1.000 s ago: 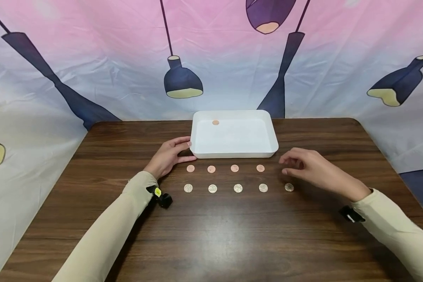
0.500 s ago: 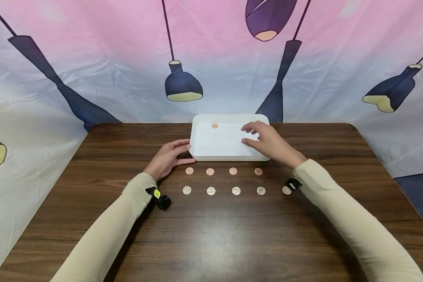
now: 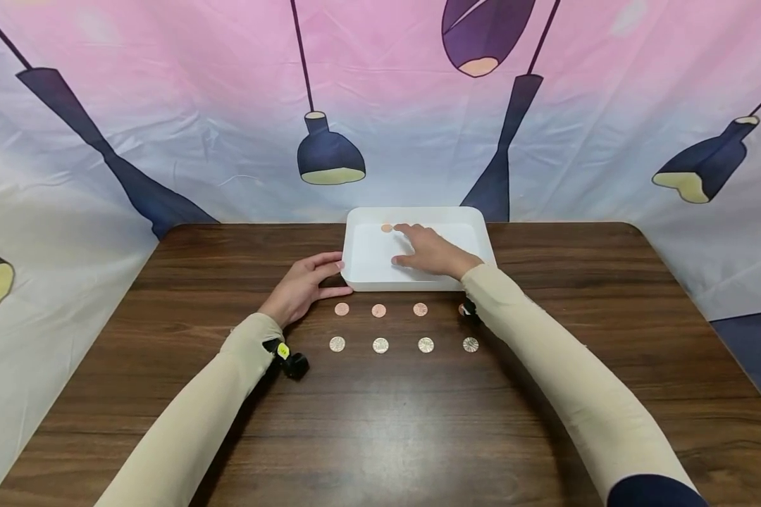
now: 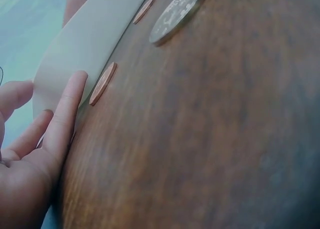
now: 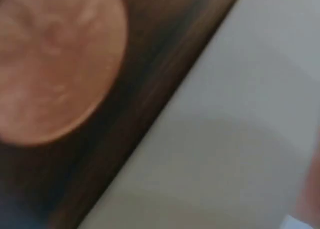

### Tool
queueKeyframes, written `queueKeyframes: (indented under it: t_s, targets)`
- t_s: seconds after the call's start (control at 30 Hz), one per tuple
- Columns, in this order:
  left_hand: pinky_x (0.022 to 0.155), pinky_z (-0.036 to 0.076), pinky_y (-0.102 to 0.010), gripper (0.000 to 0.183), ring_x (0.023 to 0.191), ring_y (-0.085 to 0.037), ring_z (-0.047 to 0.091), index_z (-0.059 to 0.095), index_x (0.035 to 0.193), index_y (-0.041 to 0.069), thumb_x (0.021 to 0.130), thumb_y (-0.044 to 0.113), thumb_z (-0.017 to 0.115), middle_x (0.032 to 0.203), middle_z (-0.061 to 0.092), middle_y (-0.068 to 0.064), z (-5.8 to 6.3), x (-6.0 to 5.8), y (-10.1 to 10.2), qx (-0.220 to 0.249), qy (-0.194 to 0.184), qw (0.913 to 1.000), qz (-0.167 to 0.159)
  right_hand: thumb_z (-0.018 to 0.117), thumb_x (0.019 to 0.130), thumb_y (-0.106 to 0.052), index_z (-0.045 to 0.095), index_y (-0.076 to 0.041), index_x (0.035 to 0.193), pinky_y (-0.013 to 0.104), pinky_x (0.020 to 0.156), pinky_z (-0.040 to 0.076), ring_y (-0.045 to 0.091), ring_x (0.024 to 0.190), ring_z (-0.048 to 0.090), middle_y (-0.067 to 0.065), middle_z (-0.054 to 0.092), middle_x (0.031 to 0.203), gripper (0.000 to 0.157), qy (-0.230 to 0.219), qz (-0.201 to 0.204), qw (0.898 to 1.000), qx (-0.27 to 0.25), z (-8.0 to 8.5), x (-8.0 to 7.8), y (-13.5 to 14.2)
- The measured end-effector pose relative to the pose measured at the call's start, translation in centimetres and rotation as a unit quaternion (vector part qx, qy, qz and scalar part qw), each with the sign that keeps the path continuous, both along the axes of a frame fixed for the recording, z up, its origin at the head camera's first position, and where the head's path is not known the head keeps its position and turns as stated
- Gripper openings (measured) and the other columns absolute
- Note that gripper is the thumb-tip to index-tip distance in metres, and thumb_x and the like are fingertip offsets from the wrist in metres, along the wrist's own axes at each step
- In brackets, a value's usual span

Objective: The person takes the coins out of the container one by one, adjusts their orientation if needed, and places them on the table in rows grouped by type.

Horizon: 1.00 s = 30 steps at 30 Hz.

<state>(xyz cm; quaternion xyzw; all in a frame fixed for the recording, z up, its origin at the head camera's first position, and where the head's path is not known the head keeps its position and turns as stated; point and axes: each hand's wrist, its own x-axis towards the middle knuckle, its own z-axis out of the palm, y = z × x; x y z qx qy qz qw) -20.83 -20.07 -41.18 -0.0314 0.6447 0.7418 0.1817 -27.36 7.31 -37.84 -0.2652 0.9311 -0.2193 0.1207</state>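
A white tray stands at the back of the table, with one copper coin in it near the far left. My right hand is over the tray, fingers apart, its fingertips close beside that coin; whether they touch it I cannot tell. Straight fingers of my left hand rest against the tray's left front corner; in the left wrist view one finger lies along the wall. In front of the tray runs a row of copper coins. Nearer lies a row of silver coins.
The wooden table has a cloth backdrop printed with lamps behind it. My right sleeve crosses over the right end of the coin rows. A strapped wrist camera partly covers the rightmost copper coin.
My right hand has moved left from beside the tray to over it, near the copper coin inside. My right sleeve now hides the rightmost silver coin. The left hand stays at the tray.
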Motion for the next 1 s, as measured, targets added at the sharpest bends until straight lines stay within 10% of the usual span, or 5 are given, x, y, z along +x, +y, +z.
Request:
queueKeyframes:
  t_s: [0.5,1.0]
  targets:
    - [0.097,0.066,-0.043,0.055,0.141,-0.038,0.052,0.039,0.16,-0.001,0.11,0.013,0.059,0.161,0.04,-0.017,-0.5,0.1,0.5,-0.005,0.004,1.0,-0.007,0.055,0.105,-0.06,0.032,-0.026,0.168,0.058,0.106,0.048,0.038,0.13,0.038,0.017,0.039,0.15,0.076,0.015,-0.006,0.993,0.118,-1.0,-1.1,-0.8]
    - [0.099,0.065,-0.043,0.056,0.143,-0.036,0.049,0.039,0.16,0.001,0.11,0.012,0.059,0.163,0.039,-0.016,-0.1,0.0,0.0,-0.001,0.001,1.0,-0.001,0.061,0.107,-0.041,0.037,-0.015,0.166,0.073,0.12,0.034,0.049,0.15,0.032,0.024,0.036,0.165,0.069,-0.026,0.056,0.989,0.138,1.1,0.7,2.7]
